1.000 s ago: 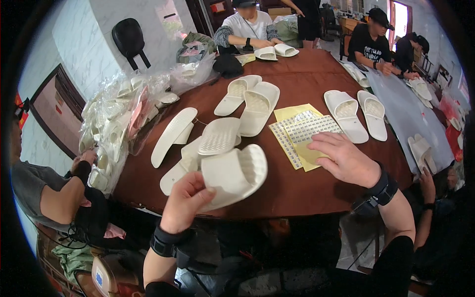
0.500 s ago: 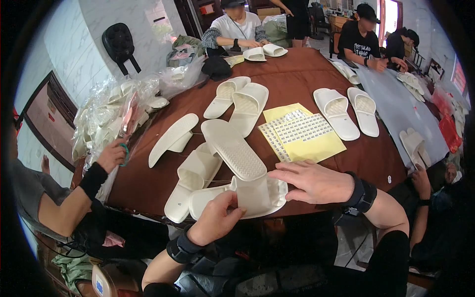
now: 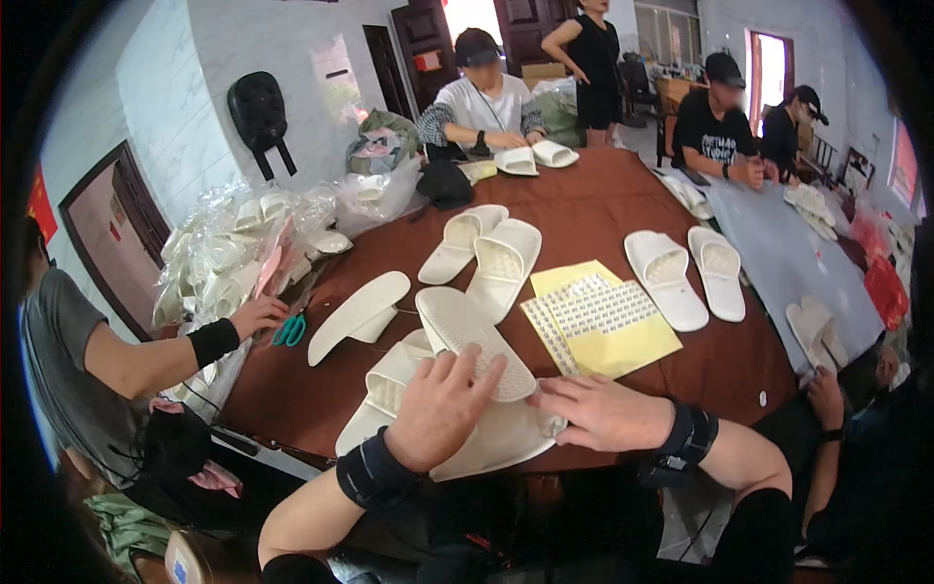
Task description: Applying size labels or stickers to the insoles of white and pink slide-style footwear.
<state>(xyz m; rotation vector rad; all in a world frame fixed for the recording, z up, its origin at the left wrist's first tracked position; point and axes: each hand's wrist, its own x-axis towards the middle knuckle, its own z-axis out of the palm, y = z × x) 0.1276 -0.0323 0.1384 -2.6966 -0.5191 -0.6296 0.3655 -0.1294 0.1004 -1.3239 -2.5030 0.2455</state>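
Near the table's front edge lies a white slipper (image 3: 501,443), partly hidden under my hands. My left hand (image 3: 443,414) is over it with fingers spread, their tips against an upturned white slipper (image 3: 472,336) showing its textured sole. My right hand (image 3: 618,414) pinches a pale part at the right end of the near slipper; the thumb is mostly hidden. Beside my left hand, another slipper (image 3: 384,389) lies upright, partly covered. A further one (image 3: 358,316) rests on its side to the left. Yellow sheets of small white labels (image 3: 623,346) lie beyond my right hand.
Slipper pairs stand farther back (image 3: 501,268) and at right (image 3: 666,277) on the brown-covered table (image 3: 584,214). At left, a co-worker's hand (image 3: 258,316) is by teal-handled scissors (image 3: 290,329) and a plastic bag of slippers (image 3: 229,243). Other people sit around the table.
My left hand has moved up from the near slipper's strap toward the upturned sole, its fingers spreading. The view has tilted up. The co-worker's hand at left has let go of the scissors.
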